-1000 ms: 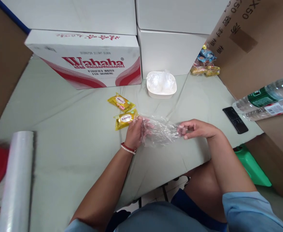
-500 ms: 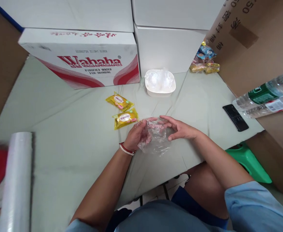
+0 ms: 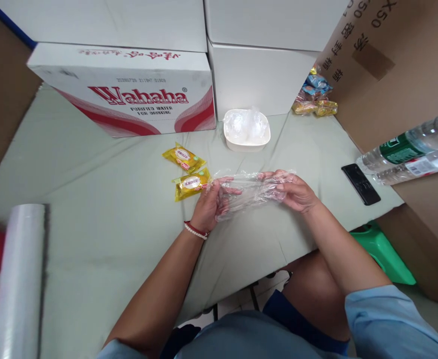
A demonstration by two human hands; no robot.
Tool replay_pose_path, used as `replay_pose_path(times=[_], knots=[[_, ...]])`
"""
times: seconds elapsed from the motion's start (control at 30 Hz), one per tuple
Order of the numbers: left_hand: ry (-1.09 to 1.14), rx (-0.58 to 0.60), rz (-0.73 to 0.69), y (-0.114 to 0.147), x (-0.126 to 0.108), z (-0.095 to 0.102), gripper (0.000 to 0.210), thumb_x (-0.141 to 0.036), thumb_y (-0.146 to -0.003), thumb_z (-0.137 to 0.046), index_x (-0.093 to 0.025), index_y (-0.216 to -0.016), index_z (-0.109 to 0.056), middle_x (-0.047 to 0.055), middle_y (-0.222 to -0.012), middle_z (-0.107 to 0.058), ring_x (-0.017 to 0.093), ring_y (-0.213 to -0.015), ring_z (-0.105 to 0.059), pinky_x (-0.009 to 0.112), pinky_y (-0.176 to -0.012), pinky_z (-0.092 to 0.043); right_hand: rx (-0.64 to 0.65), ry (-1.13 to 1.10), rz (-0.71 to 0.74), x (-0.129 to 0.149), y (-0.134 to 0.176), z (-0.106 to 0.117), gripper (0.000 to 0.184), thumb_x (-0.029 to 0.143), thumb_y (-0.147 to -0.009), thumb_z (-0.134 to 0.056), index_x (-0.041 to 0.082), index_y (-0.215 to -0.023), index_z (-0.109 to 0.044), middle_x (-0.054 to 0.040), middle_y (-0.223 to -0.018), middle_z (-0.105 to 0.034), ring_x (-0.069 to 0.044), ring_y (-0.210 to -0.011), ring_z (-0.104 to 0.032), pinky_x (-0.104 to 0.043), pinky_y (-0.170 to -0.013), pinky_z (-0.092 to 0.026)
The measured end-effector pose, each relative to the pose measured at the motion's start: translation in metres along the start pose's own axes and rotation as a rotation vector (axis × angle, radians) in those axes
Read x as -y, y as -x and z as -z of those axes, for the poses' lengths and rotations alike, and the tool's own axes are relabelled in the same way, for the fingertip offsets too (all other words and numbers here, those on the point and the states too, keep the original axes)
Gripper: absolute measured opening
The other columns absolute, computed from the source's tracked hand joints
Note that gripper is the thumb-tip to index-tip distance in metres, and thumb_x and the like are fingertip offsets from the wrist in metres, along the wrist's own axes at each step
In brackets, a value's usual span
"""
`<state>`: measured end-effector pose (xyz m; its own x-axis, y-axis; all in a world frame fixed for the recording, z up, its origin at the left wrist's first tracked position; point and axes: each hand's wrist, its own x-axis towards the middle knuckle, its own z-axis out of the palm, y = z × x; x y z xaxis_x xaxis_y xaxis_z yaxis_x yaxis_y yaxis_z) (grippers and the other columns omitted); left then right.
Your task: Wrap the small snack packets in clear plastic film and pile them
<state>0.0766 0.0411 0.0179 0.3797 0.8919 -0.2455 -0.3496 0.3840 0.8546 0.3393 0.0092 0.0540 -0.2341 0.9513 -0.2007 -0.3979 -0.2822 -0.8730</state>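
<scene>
Between my two hands stretches a clear thin plastic film [image 3: 247, 195], crinkled and see-through, above the table. My left hand [image 3: 207, 203] grips its left end, with a beaded bracelet [image 3: 195, 230] at the wrist. At the other end, my right hand [image 3: 297, 192] has its fingers closed on the film. Just left of my left hand lie two yellow snack packets, the nearer packet [image 3: 191, 184] close to my fingertips and the farther packet [image 3: 183, 157] behind it. A white tub [image 3: 247, 145] with crumpled clear plastic in it stands beyond my hands.
A Wahaha water carton [image 3: 140, 94] and white boxes [image 3: 256, 80] line the back. At the right are a phone [image 3: 361, 184], plastic bottles [image 3: 402, 149] and a cardboard box [image 3: 409, 65]. A film roll [image 3: 19, 284] lies left; snack packets [image 3: 316, 94] sit back right.
My right hand has moved right and closed on the film, which is now drawn out wide between both hands. My left hand stays nearly in place. The packets and tub have not moved.
</scene>
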Motion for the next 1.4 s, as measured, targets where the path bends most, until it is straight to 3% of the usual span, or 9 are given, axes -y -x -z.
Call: replay_pose_path(times=[0.1,0.17,0.33,0.5,0.63,0.77,1.07,1.23,1.4], knots=[[0.016,-0.028,-0.021,-0.001,0.002,0.0,0.066,-0.076,-0.083,-0.071,-0.019,-0.116,-0.066,0.007,-0.087,-0.079,0.006,-0.038,-0.034,0.021,-0.034,-0.022,-0.033,-0.093,0.01,0.001,0.001,-0.004,0.028,0.022,-0.071,-0.085,0.019,-0.078,-0.058,-0.0056,-0.103,-0.075,-0.002,-0.047,-0.036,-0.015,-0.041,-0.032],[0.041,-0.053,-0.023,-0.002,0.002,0.0,0.065,-0.076,-0.083,-0.071,-0.019,-0.114,-0.066,0.006,-0.084,-0.078,0.006,-0.038,-0.034,0.021,-0.034,-0.022,-0.088,-0.187,0.052,0.002,-0.001,-0.005,0.023,0.028,-0.075,-0.08,0.02,-0.083,-0.06,-0.0021,-0.092,-0.075,-0.001,-0.043,-0.023,-0.014,-0.036,-0.023],[0.093,-0.078,0.019,-0.001,0.003,-0.001,0.063,-0.075,-0.085,-0.069,-0.02,-0.116,-0.066,0.005,-0.088,-0.077,0.005,-0.037,-0.033,0.021,-0.032,-0.019,-0.232,-0.292,-0.061,-0.016,-0.012,-0.014,0.033,0.013,-0.07,-0.075,0.02,-0.102,-0.067,-0.0038,-0.098,-0.078,-0.002,-0.045,-0.033,-0.012,-0.037,-0.031],[0.092,-0.1,0.007,-0.003,0.007,0.001,0.06,-0.074,-0.09,-0.063,-0.021,-0.117,-0.067,0.003,-0.086,-0.074,0.004,-0.036,-0.034,0.022,-0.033,-0.018,-0.007,-0.181,-0.345,-0.046,-0.008,-0.028,0.043,0.019,-0.071,-0.085,0.016,-0.113,-0.074,-0.0022,-0.08,-0.076,0.0,-0.039,-0.025,-0.014,-0.032,-0.021],[0.07,-0.144,-0.03,-0.004,0.013,-0.001,0.062,-0.077,-0.089,-0.063,-0.02,-0.112,-0.067,0.001,-0.08,-0.071,0.005,-0.036,-0.034,0.022,-0.035,-0.019,0.009,-0.143,-0.252,-0.058,-0.005,-0.039,0.044,0.029,-0.076,-0.09,0.02,-0.117,-0.077,-0.0073,-0.108,-0.079,-0.003,-0.048,-0.041,-0.016,-0.04,-0.035],[-0.017,-0.229,-0.125,-0.005,0.02,-0.005,0.061,-0.079,-0.09,-0.06,-0.02,-0.104,-0.067,0.0,-0.075,-0.066,0.007,-0.04,-0.039,0.024,-0.037,-0.02,0.05,-0.21,-0.269,-0.062,-0.007,-0.046,0.057,0.04,-0.078,-0.088,0.027,-0.131,-0.072,-0.007,-0.139,-0.07,-0.007,-0.061,-0.051,-0.018,-0.049,-0.045],[-0.184,-0.335,-0.232,-0.002,0.023,-0.01,0.057,-0.078,-0.092,-0.057,-0.021,-0.091,-0.058,-0.002,-0.069,-0.061,0.008,-0.043,-0.04,0.025,-0.04,-0.029,0.118,-0.215,-0.377,-0.059,-0.004,-0.036,0.048,0.047,-0.075,-0.088,0.02,-0.113,-0.077,-0.0041,-0.085,-0.073,-0.008,-0.055,-0.049,-0.017,-0.041,-0.04],[-0.155,-0.377,-0.218,-0.003,0.023,-0.009,0.062,-0.083,-0.089,-0.056,-0.021,-0.088,-0.056,-0.001,-0.069,-0.063,0.008,-0.041,-0.041,0.024,-0.039,-0.028,-0.059,-0.082,-0.261,-0.054,-0.003,-0.034,0.039,0.036,-0.062,-0.099,0.019,-0.085,-0.074,-0.0018,-0.079,-0.069,-0.01,-0.063,-0.059,-0.019,-0.052,-0.047],[-0.046,-0.423,-0.192,-0.004,0.022,-0.008,0.06,-0.081,-0.09,-0.057,-0.021,-0.094,-0.059,-0.001,-0.07,-0.062,0.01,-0.047,-0.049,0.022,-0.039,-0.031,-0.247,0.01,-0.164,-0.029,-0.003,-0.022,0.034,0.03,-0.064,-0.097,0.017,-0.08,-0.07,0.0059,-0.059,-0.049,-0.005,-0.049,-0.034,-0.017,-0.041,-0.027]])
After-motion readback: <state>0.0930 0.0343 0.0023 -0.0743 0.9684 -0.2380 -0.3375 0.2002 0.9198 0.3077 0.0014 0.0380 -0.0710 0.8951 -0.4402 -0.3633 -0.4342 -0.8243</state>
